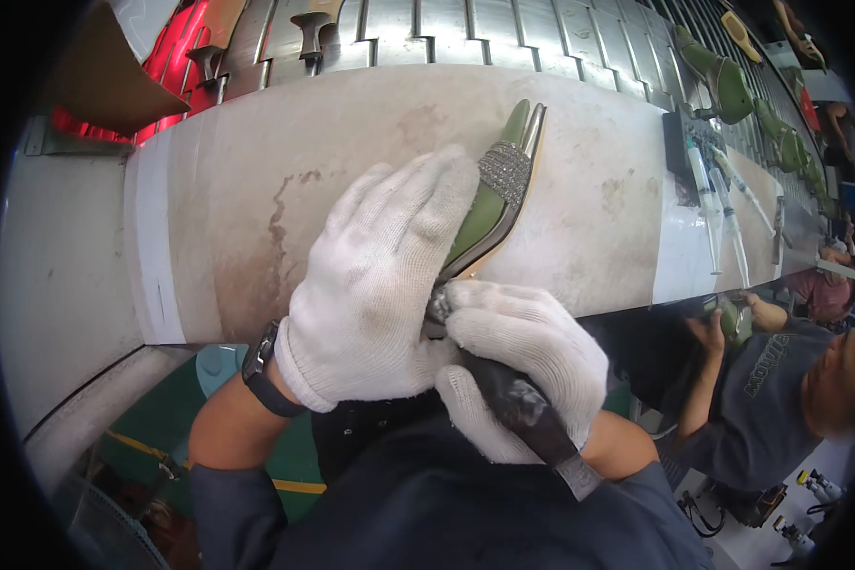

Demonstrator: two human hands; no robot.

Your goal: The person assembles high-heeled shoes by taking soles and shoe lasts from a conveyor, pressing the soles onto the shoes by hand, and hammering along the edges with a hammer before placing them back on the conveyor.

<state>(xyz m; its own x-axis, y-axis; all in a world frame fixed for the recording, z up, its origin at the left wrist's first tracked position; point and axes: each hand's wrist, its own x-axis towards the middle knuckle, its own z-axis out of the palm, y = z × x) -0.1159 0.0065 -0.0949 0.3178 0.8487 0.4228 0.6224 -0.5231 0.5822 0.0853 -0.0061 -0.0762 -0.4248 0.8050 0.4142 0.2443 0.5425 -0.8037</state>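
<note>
A shoe on a green last (pixel 480 217) lies on its side on the worktable, with a strap of glittering stones (pixel 506 172) across its toe and a dark sole edge with a tan rim. My left hand (pixel 385 256), in a white knit glove, is wrapped over its near part, fingers together. My right hand (pixel 532 356), gloved too, grips a dark hand tool (pixel 518 394) with a metal end toward my body. The tool's other end meets the shoe near my left fingers. Both hands hide the heel and that contact.
A pale, stained worktable (pixel 228 209) spans the middle. Beyond it runs a slatted metal conveyor (pixel 427 33) with more green lasts (pixel 727 85). Several syringes (pixel 717 204) lie at the right beside a dark block. A co-worker (pixel 760 399) holds a green last at the far right.
</note>
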